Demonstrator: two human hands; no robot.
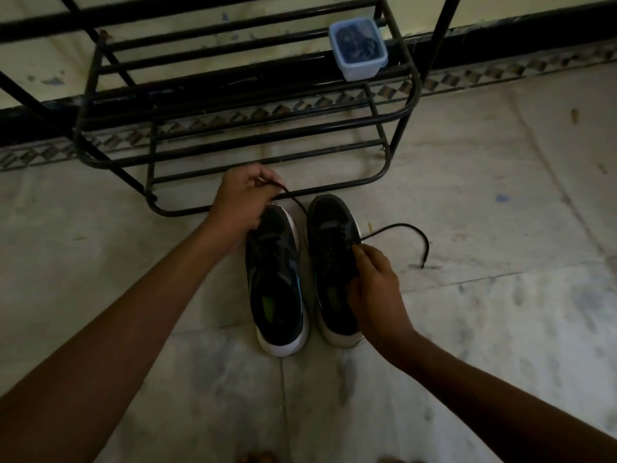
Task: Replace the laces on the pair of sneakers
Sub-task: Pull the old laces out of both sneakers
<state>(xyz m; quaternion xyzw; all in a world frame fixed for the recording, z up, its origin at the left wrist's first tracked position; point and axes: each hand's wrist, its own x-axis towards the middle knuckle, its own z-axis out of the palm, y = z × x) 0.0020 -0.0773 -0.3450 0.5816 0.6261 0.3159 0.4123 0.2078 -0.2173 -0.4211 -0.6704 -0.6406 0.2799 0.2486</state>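
Two dark sneakers with white soles stand side by side on the floor, toes pointing away: the left sneaker (275, 279) and the right sneaker (334, 262). My left hand (242, 202) hovers over the left sneaker's toe and pinches one end of a black lace (293, 202) that runs to the right sneaker. At the right sneaker's outer side, my right hand (372, 285) pinches the other lace end (405, 227), which loops out to the right and droops to the floor.
A black metal shoe rack (253, 128) stands just beyond the sneakers against the wall. On its upper right shelf sits a clear plastic container (359, 48) holding dark laces. Pale stained floor tiles (500, 228) spread around.
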